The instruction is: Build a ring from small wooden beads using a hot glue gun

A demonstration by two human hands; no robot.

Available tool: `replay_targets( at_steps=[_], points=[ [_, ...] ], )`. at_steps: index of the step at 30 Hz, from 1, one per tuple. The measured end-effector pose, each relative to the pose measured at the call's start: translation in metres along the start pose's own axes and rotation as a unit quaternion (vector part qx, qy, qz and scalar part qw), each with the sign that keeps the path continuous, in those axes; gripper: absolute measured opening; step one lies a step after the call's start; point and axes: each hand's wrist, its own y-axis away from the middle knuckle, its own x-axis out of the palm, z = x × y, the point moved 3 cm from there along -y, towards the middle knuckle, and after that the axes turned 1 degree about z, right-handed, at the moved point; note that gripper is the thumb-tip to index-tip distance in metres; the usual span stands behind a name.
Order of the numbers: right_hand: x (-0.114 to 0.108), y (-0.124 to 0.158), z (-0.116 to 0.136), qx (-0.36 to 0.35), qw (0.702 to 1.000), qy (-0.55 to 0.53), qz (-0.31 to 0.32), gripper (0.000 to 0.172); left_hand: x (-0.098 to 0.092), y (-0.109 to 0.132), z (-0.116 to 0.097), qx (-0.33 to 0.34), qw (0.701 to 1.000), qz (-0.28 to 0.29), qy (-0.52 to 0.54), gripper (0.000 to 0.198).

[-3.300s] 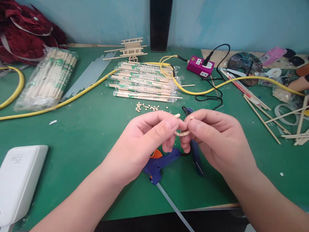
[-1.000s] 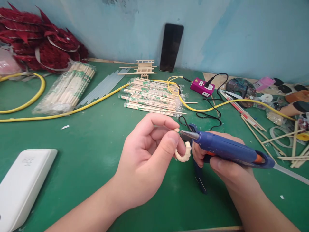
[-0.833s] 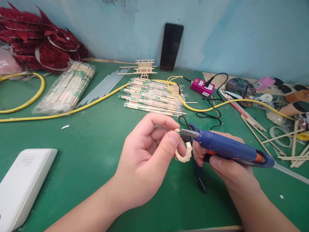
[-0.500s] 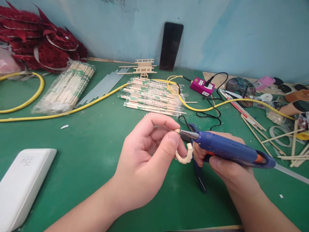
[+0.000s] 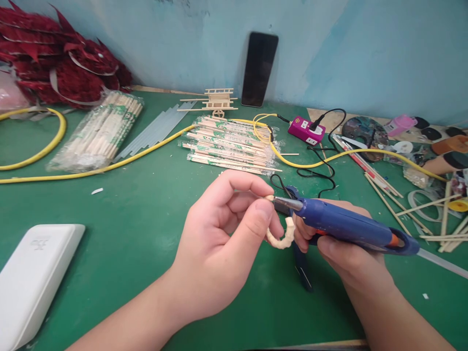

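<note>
Between thumb and index finger, my left hand (image 5: 226, 243) pinches a small pale wooden piece (image 5: 269, 198). A curved chain of short wooden segments (image 5: 283, 240) shows below those fingertips; whether it joins the pinched piece is hidden by the fingers. My right hand (image 5: 347, 258) is wrapped around a blue hot glue gun (image 5: 347, 222) with a clear glue stick (image 5: 442, 264) sticking out of its rear. The gun's metal nozzle points left and meets or nearly meets the pinched piece. Its blue stand wire or leg hangs beneath.
Wrapped chopsticks (image 5: 230, 146) and a small wooden cart model (image 5: 219, 101) lie ahead. A yellow cable (image 5: 146, 155) crosses the green table to a purple power strip (image 5: 306, 130). A phone (image 5: 259, 69) leans on the wall; a white power bank (image 5: 40, 282) sits at left, loose sticks (image 5: 444, 219) at right.
Almost nothing differs. The curved wooden chain and the glue gun have shifted very slightly to the right; both grips are the same.
</note>
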Motion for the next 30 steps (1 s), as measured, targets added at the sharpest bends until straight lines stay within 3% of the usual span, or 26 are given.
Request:
replay_targets(
  at_steps=[13,30],
  points=[
    [-0.0010,0.0013,0.0028,-0.014,1.000,-0.010,0.001,0.027,0.0018,-0.0005,-0.0019,0.017,1.000,0.002,-0.011,0.005],
    [-0.0006,0.0006,0.0023,-0.022,1.000,0.009,-0.008,0.025,0.0004,-0.0001,-0.0015,0.036,0.999,0.003,-0.028,0.005]
  ],
)
